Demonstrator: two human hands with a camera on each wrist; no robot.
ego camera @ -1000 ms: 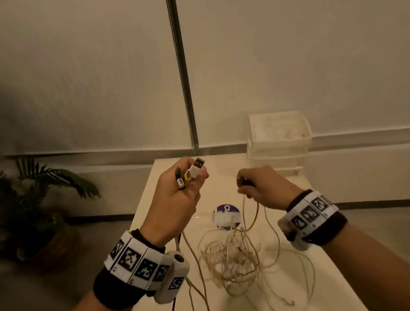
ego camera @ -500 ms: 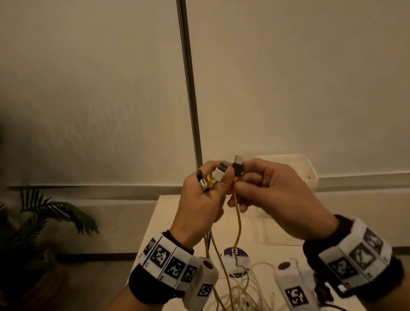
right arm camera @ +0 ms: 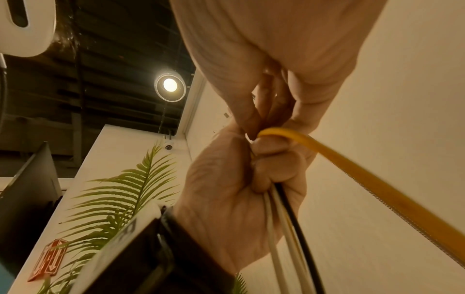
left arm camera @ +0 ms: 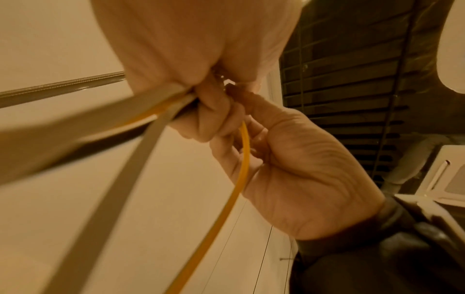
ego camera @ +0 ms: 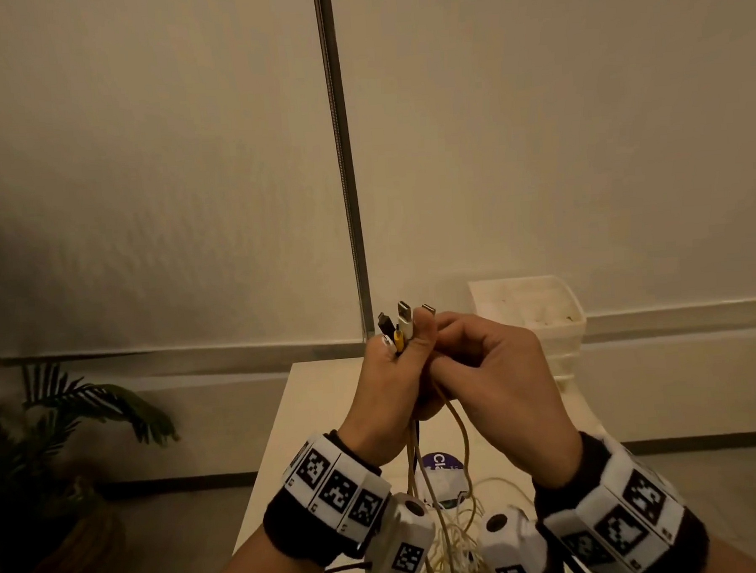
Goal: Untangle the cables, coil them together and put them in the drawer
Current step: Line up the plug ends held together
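My left hand grips a bundle of cable ends held upright above the table: a black plug, a white USB plug, a small yellow plug and one more plug behind the thumb. Pressed against it, my right hand pinches the yellow cable just under the bundle. In the right wrist view the yellow cable bends over the left fist, and white and black cables hang from that fist. The rest of the tangle lies on the table. The white drawer unit stands back right.
A round purple-labelled object lies on the table behind the hanging cables. A metal pole rises behind the table's far edge. A potted plant stands on the floor to the left.
My right hand lifted the yellow cable's end from over the table to the left hand. That plug now stands with the others in the left fist, and the right fingers sit lower.
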